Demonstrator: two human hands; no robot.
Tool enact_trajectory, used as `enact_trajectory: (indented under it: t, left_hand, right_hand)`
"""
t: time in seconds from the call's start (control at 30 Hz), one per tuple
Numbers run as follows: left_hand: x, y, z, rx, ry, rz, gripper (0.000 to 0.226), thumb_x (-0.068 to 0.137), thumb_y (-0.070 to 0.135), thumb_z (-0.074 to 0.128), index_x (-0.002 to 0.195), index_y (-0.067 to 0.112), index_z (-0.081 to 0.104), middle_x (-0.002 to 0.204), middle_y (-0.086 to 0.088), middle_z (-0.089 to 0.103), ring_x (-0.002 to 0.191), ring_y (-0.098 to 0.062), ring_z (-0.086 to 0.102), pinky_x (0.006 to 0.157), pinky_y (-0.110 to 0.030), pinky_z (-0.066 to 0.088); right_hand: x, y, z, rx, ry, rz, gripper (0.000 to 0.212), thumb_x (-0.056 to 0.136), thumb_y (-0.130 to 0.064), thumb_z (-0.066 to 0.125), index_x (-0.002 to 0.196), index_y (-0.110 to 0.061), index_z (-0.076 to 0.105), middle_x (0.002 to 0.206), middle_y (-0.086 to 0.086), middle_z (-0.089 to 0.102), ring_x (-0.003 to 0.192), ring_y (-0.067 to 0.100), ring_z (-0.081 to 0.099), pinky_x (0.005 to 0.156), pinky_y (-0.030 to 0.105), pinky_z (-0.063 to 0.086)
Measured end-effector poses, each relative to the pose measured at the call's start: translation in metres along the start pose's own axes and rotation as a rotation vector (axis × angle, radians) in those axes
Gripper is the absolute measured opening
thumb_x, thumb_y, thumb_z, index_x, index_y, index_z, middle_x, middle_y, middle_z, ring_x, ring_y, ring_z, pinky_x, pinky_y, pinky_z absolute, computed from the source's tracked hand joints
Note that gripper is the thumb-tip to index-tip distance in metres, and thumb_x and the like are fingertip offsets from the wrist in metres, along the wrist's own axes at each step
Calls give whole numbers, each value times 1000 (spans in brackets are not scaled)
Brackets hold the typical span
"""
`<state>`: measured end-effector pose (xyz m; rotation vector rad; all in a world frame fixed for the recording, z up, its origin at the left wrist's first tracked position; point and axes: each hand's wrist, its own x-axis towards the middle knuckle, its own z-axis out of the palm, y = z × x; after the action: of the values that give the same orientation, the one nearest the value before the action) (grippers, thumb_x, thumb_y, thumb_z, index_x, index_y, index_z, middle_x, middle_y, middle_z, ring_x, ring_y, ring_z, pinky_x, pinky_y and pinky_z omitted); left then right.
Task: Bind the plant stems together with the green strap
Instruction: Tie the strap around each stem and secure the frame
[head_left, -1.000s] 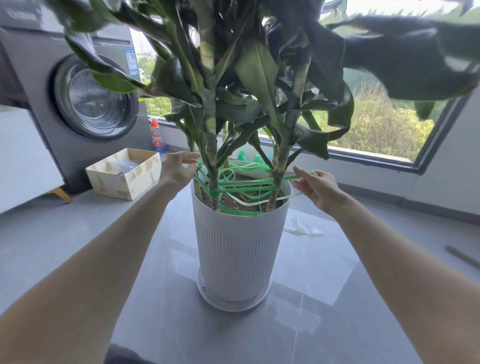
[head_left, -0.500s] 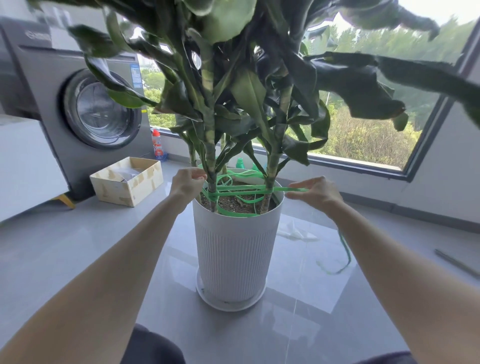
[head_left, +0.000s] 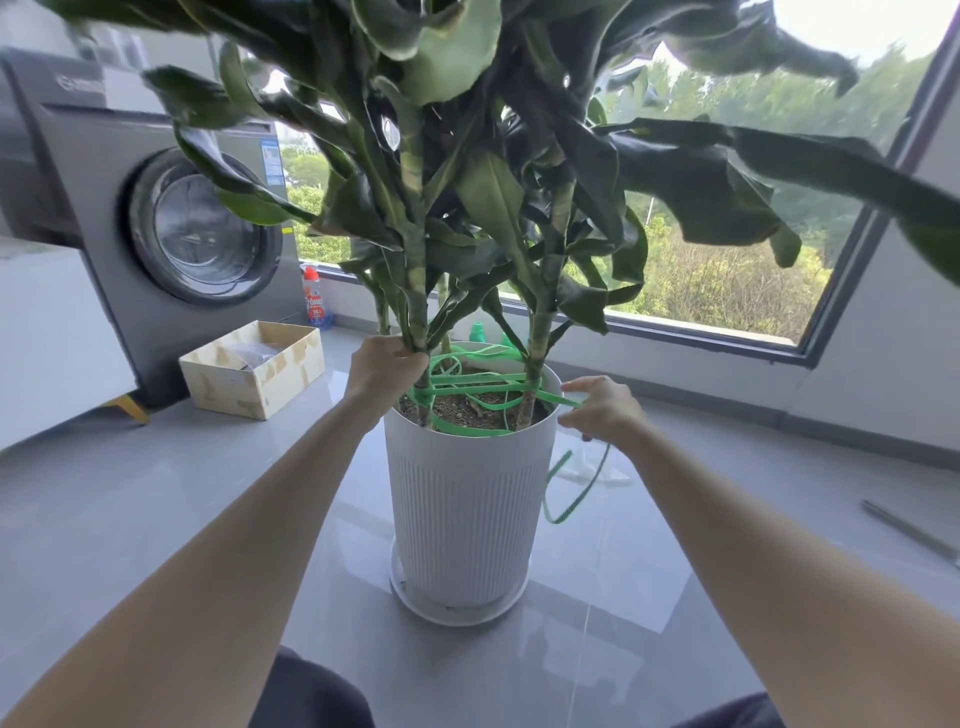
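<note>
A tall white ribbed pot (head_left: 467, 499) stands on the grey floor with a leafy plant in it. Two main stems rise from the soil, a left stem (head_left: 415, 291) and a right stem (head_left: 540, 322). A green strap (head_left: 478, 382) runs in several loops around both stems just above the soil. My left hand (head_left: 384, 371) grips the base of the left stem where the strap wraps it. My right hand (head_left: 602, 410) pinches the strap at the pot's right rim, and the loose tail (head_left: 566, 493) hangs down beside the pot.
A washing machine (head_left: 171, 228) stands at the left with an open cardboard box (head_left: 252, 366) in front of it. A spray bottle (head_left: 313, 299) sits by the window sill. A thin rod (head_left: 909, 532) lies on the floor at the right. Big leaves overhang the pot.
My left hand has closed around the left stem's base. My right hand has dropped slightly at the pot's right rim, drawing the strap tighter across the stems. The camera has moved closer.
</note>
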<state>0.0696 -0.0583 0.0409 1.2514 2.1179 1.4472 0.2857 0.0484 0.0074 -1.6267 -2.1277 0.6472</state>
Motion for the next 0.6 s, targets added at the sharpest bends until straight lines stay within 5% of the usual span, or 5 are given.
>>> enact_trajectory:
  t: [0.1,0.3,0.6]
  left_hand:
    - [1,-2,2,-19,4,14,25,85,8,57,62,15,62,61,2,57,58,-12,48,52,-21,34]
    - [4,-5,6,-30,20,103,11,87,11,58,87,16,68,73,3,60,62,-5,50,55,-17,37]
    - [8,-14,8,37,-137,230,25,96,16,44,72,21,43,66,-2,47,58,-12,42,52,-25,30]
  right_hand:
    - [6,-5,11,-23,10,-30,60,81,-5,62,133,-33,52,128,2,59,112,21,57,90,30,50]
    - [18,-10,25,-30,79,-155,65,83,8,55,137,-27,49,127,6,59,117,25,51,86,30,46]
    - [21,-13,21,-368,204,-206,38,87,-37,66,124,-36,60,127,-3,53,120,21,38,90,35,23]
